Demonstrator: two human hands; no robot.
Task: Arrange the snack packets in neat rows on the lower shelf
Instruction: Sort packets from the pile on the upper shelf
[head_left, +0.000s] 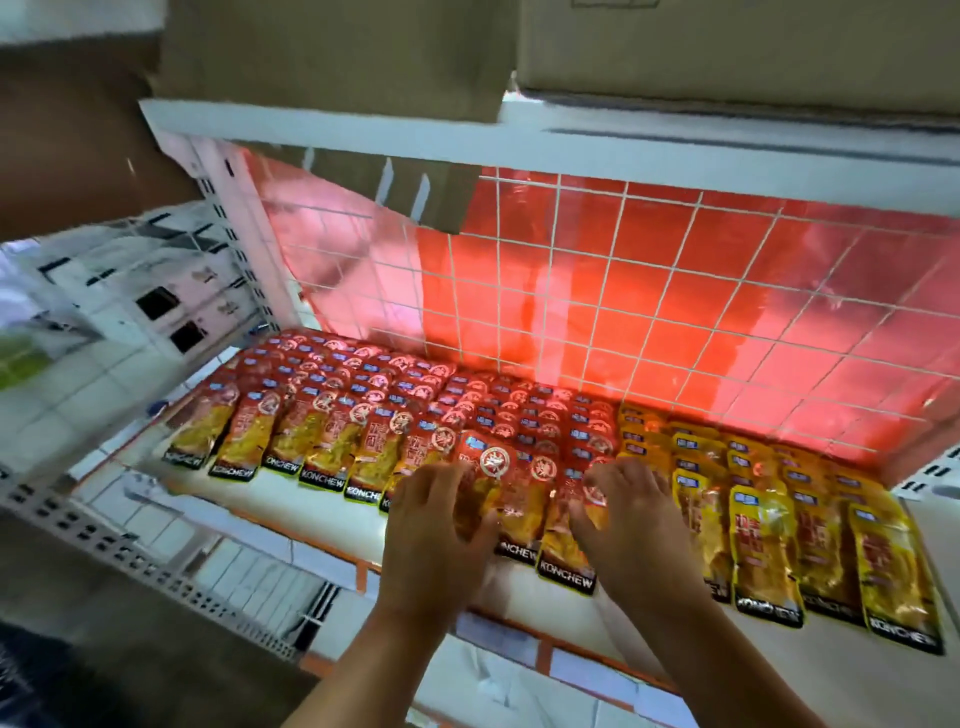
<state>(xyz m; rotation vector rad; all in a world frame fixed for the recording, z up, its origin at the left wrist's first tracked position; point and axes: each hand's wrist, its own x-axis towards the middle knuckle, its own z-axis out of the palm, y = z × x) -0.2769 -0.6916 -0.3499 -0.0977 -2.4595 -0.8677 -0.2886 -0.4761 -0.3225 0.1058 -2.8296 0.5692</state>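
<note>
White shelf (306, 519), red backing glowing behind a wire grid (623, 291), boxes (337, 47) stacked on the level above. Both hands are down at the front edge, at the middle of the shelf. The left hand (434, 540) lies spread, fingers pressing on the front red packets (519, 499). The right hand (631, 525) has its fingers bent onto the neighbouring ones, and whether it pinches one or just nudges, I can't tell. Between the two hands the packets sit a bit askew, overlapping and poking past the line. Out to the left, the red rows run back tidy and shingled. To the right, yellow packets (763, 525) lie in their own rows, the front ones fanned slightly. I'd say it's nearly done: the shelf is filled, and what's left is squaring up that middle front and perhaps the yellow ends.
</note>
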